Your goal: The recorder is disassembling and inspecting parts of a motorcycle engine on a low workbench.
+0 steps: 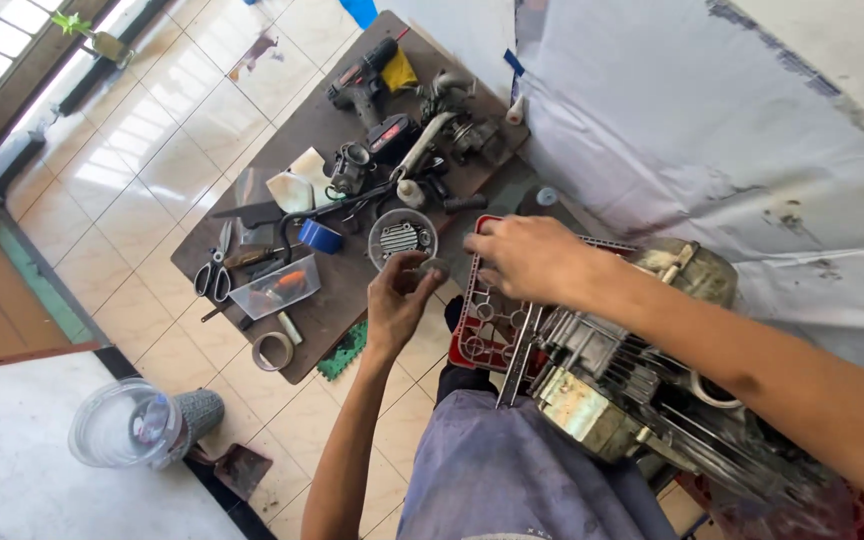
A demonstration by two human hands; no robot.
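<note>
My left hand point(399, 298) is raised between my lap and a low brown table point(337, 300), pinching a small round grey metal part point(434, 266) at its fingertips. My right hand point(527, 258) reaches across with fingers curled down onto the far end of a red plastic crate point(480, 335). Whether it grips anything is hidden. A grimy metal engine block point(612, 375) with cooling fins rests on the crate, on my lap.
The table holds a round finned metal cover point(402, 238), blue tape roll point(320, 237), scissors point(214, 272), clear plastic box point(274, 287), masking tape point(272, 351), cordless drill point(362, 82) and engine parts. A clear lidded container point(127, 425) stands on a white surface at lower left. A white sheet point(712, 120) covers the right side.
</note>
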